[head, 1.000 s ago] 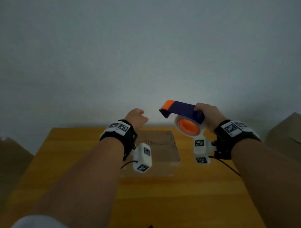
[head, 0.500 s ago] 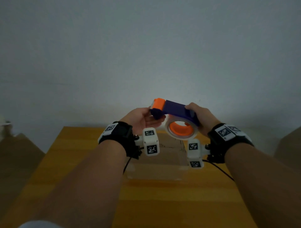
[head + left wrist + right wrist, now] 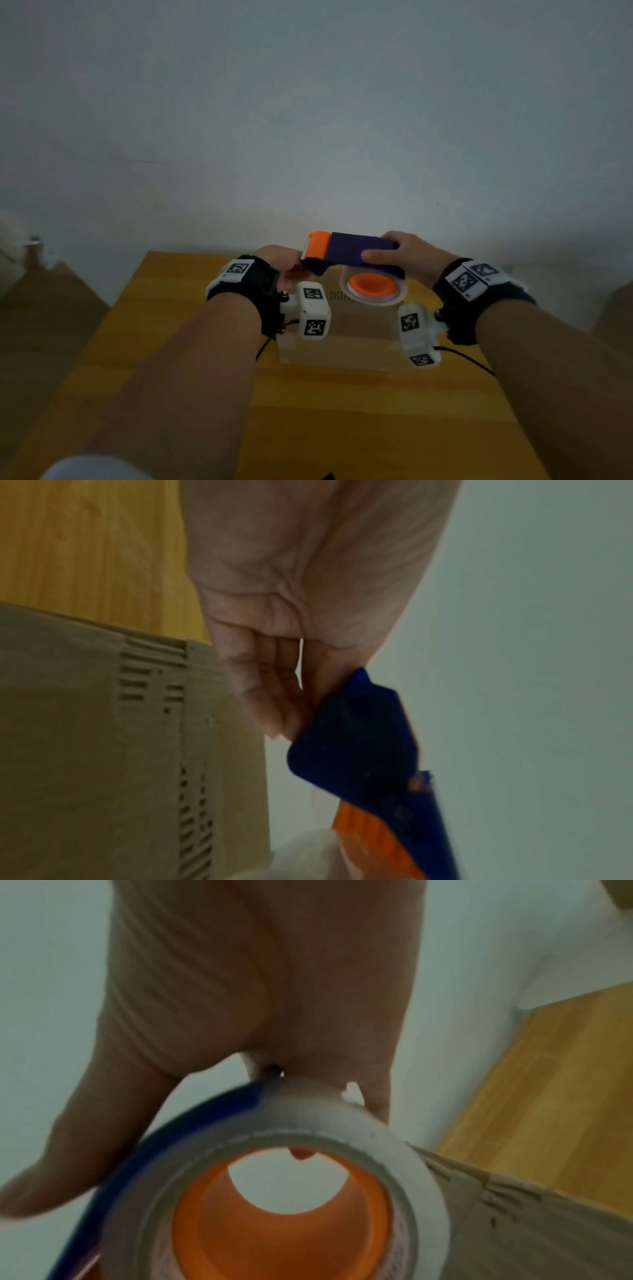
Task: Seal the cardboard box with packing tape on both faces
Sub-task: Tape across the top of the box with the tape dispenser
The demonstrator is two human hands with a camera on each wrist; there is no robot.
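Observation:
A closed cardboard box (image 3: 359,330) lies on the wooden table (image 3: 171,325), with a vented pattern on its top (image 3: 143,674). Both hands hold a blue and orange tape dispenser (image 3: 356,251) in the air above the box's far end. My right hand (image 3: 406,253) grips its blue body from above, thumb along the near side. The white tape roll (image 3: 308,1123) with its orange core (image 3: 281,1237) hangs underneath. My left hand (image 3: 281,265) curls its fingers (image 3: 270,696) round the dispenser's front end (image 3: 359,737). The tape's loose end is not visible.
A plain grey wall stands right behind the table's far edge. Brown cardboard shapes sit off the table at the left (image 3: 51,308) and right (image 3: 616,308). The near half of the table (image 3: 342,411) lies below my forearms.
The left hand rose from above the box and took hold of the dispenser's front end. The right hand tilted the dispenser flatter and brought it slightly left.

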